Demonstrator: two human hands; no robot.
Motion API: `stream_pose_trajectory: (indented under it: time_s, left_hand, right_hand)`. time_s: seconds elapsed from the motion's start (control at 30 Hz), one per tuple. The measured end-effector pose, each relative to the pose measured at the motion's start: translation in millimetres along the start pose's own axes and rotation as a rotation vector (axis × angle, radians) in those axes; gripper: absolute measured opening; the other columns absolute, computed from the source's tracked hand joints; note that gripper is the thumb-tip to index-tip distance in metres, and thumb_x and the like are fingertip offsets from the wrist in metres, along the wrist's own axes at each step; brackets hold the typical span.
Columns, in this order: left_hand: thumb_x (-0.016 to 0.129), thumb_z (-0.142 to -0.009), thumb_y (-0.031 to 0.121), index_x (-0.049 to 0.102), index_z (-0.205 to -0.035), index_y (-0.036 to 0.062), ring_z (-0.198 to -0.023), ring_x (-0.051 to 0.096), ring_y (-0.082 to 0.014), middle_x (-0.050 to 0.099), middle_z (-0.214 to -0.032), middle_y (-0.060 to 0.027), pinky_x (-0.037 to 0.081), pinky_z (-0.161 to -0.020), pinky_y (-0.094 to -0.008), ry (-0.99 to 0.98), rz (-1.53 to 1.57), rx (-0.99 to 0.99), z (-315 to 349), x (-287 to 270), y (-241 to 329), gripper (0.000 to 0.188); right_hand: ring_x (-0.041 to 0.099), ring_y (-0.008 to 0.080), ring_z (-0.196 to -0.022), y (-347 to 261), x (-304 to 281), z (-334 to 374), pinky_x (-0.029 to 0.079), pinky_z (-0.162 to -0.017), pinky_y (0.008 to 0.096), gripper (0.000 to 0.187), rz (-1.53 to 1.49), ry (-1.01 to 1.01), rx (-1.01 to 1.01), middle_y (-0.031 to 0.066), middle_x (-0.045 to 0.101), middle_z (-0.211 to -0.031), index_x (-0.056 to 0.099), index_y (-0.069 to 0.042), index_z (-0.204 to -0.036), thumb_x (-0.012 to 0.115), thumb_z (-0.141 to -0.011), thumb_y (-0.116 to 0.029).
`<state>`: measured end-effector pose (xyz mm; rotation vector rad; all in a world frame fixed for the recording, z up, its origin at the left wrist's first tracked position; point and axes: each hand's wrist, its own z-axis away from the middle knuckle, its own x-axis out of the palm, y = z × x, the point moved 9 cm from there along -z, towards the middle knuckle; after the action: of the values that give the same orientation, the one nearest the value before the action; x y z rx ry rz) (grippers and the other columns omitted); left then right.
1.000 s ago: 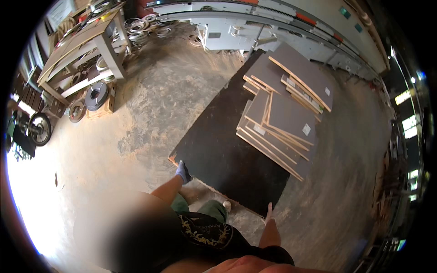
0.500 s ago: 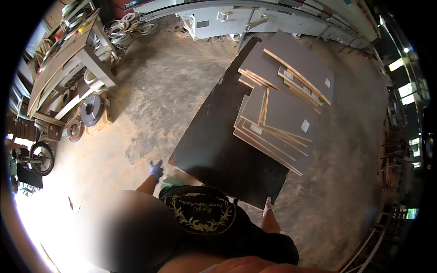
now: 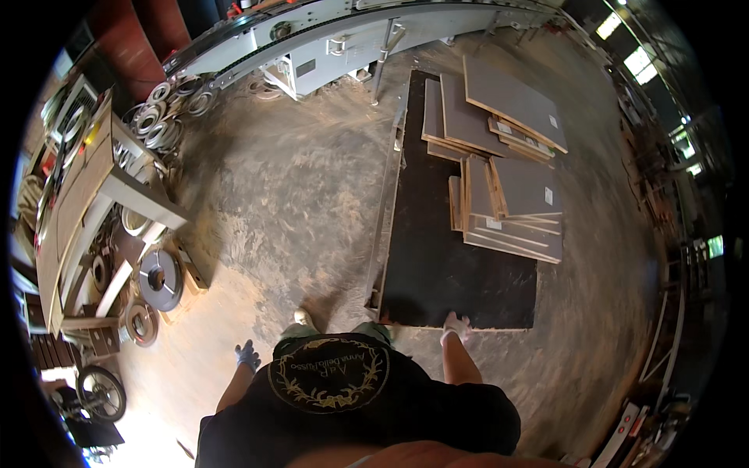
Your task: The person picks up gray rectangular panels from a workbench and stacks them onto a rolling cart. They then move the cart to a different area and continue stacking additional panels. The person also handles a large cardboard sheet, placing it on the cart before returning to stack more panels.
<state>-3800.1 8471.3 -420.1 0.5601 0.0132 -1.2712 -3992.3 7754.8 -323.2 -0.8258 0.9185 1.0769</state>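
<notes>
L hand (image 3: pixel 247 356) splayed, out to side, R hand (image 3: pixel 456 327) farther fwd (also spread)

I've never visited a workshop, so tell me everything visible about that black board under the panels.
The black board is a large, flat rectangle, perhaps a wood sheet, with a dark face and a paler, rough near edge. It lies flat; what supports it is unclear. Light-edged grey-brown panels lie piled on its right part, leaving its left and near parts bare. The right hand is at its near edge, apparently touching it.
</notes>
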Motion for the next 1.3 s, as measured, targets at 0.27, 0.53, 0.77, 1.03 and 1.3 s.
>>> stream_pose_trajectory:
  time_s: [0.27, 0.53, 0.77, 1.03, 1.3]
  left_hand:
    - [0.060, -0.082, 0.033, 0.023, -0.135, 0.0244, -0.072, 0.052, -0.0212, 0.050, -0.112, -0.0061, 0.038, -0.046, -0.0346, -0.126, -0.111, 0.207, -73, 49, 160, 0.065]
    - [0.052, -0.088, 0.028, 0.031, -0.130, 0.0290, -0.091, 0.056, -0.0200, 0.051, -0.122, -0.0026, 0.048, -0.075, -0.0385, -0.682, -0.197, 0.260, 35, 323, 273, 0.046]
    - [0.057, -0.087, 0.031, 0.034, -0.128, 0.0233, -0.079, 0.058, -0.0151, 0.057, -0.101, 0.0006, 0.051, -0.075, -0.0374, -0.983, -0.460, 0.120, 168, 529, 335, 0.048]
    - [0.055, -0.088, 0.036, 0.051, -0.110, 0.0258, -0.072, 0.052, -0.0103, 0.054, -0.092, 0.0064, 0.046, -0.070, -0.0291, -1.359, -0.723, -0.061, 310, 846, 293, 0.025]
    - [0.065, -0.081, 0.034, 0.045, -0.120, 0.0150, -0.100, 0.057, -0.0256, 0.052, -0.116, -0.0047, 0.055, -0.077, -0.0348, -1.093, -0.464, 0.098, 342, 924, 296, 0.047]
  right_hand:
    - [0.051, 0.0243, -0.108, -207, -2, 88, 0.038, -0.094, 0.0323, 0.045, -1.001, -0.297, -0.626, 0.0164, 0.055, -0.116, 0.051, 0.004, -0.117, 0.063, -0.082, -0.021]
    - [0.057, 0.0226, -0.085, -218, -103, 5, 0.045, -0.081, 0.0334, 0.037, -1.305, 0.465, -0.224, 0.0133, 0.062, -0.097, 0.058, 0.003, -0.104, 0.058, -0.083, -0.028]
    - [0.046, 0.0260, -0.116, -185, -6, -63, 0.038, -0.096, 0.0383, 0.076, -1.622, -0.063, 0.476, 0.0125, 0.047, -0.128, 0.041, -0.004, -0.129, 0.055, -0.078, -0.059]
    - [0.055, 0.0249, -0.097, -284, -11, -121, 0.050, -0.078, 0.0429, 0.055, -2.054, -0.270, 0.052, 0.0073, 0.055, -0.110, 0.047, -0.008, -0.122, 0.065, -0.080, -0.039]
    - [0.052, 0.0299, -0.105, -313, 25, -92, 0.049, -0.082, 0.0481, 0.077, -2.144, 0.016, 0.326, 0.0131, 0.049, -0.118, 0.038, -0.004, -0.124, 0.077, -0.068, -0.040]
